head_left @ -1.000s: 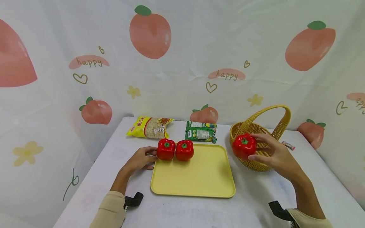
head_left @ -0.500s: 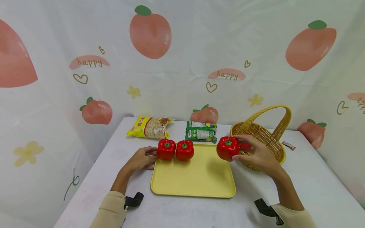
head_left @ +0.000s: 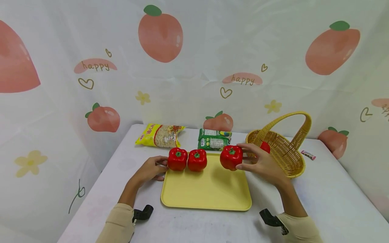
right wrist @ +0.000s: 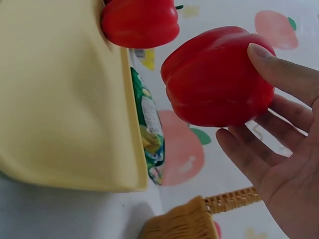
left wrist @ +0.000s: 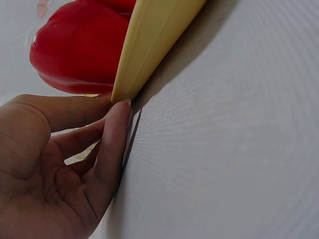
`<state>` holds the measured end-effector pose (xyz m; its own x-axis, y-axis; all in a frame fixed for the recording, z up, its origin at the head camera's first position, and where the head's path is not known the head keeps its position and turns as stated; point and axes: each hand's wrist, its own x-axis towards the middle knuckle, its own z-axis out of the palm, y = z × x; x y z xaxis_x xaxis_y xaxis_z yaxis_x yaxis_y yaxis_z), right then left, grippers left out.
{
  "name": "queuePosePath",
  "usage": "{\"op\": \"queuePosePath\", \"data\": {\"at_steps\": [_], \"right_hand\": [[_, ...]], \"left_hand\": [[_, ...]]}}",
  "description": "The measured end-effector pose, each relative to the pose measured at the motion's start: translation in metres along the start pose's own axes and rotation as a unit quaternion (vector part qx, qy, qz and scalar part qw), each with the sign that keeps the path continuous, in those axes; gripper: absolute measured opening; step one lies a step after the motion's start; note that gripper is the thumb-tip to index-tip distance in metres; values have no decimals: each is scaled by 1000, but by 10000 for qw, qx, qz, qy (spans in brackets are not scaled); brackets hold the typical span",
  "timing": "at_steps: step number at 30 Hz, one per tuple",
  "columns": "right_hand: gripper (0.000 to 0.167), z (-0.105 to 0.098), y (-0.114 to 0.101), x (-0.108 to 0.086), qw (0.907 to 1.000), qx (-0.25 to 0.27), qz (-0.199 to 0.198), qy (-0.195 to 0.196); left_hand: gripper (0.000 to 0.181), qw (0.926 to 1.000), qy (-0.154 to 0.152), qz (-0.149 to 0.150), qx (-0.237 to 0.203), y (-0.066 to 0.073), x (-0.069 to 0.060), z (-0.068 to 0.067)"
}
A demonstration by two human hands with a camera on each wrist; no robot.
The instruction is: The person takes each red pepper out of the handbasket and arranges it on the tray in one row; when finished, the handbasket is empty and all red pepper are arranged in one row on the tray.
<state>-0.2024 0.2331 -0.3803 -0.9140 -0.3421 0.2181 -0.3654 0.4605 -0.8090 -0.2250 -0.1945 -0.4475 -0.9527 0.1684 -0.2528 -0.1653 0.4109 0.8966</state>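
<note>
My right hand [head_left: 258, 163] holds a red bell pepper [head_left: 231, 157] with a green stem above the right part of the yellow tray [head_left: 206, 199]. In the right wrist view, the thumb lies on one side of this pepper [right wrist: 217, 79] and the fingers on the other. Two more red bell peppers, a left one [head_left: 177, 159] and a right one [head_left: 197, 160], sit side by side at the tray's back left. Down at the tray's left edge, my left hand [head_left: 151, 168] pinches the rim [left wrist: 130, 64] between its fingertips, close beside the left pepper.
Right of the tray stands a wicker basket [head_left: 287, 155] with a tall handle, a red item [head_left: 265, 147] inside it. Behind the tray lie a yellow snack bag [head_left: 161, 135] and a green packet [head_left: 214, 139]. A small pink wrapped item [head_left: 308, 155] lies right of the basket.
My right hand has carried the pepper leftward from over the basket to above the tray. The basket has tipped back upright somewhat. My left hand has stayed at the tray's edge.
</note>
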Motion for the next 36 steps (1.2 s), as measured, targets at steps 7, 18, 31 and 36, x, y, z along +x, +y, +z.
{"op": "queuePosePath", "data": {"at_steps": [7, 18, 31, 36], "right_hand": [[67, 9, 3, 8, 9992, 335, 168, -152], [69, 22, 11, 15, 9982, 522, 265, -149], [71, 32, 19, 18, 9959, 752, 414, -291], [72, 35, 25, 19, 9953, 772, 469, -350]], "left_hand": [[49, 10000, 3, -6, 10, 0, 0, 0], [48, 10000, 12, -10, 53, -1, 1, 1], [49, 10000, -1, -21, -6, -2, 2, 0], [49, 10000, -17, -18, -38, -3, 2, 0]]}}
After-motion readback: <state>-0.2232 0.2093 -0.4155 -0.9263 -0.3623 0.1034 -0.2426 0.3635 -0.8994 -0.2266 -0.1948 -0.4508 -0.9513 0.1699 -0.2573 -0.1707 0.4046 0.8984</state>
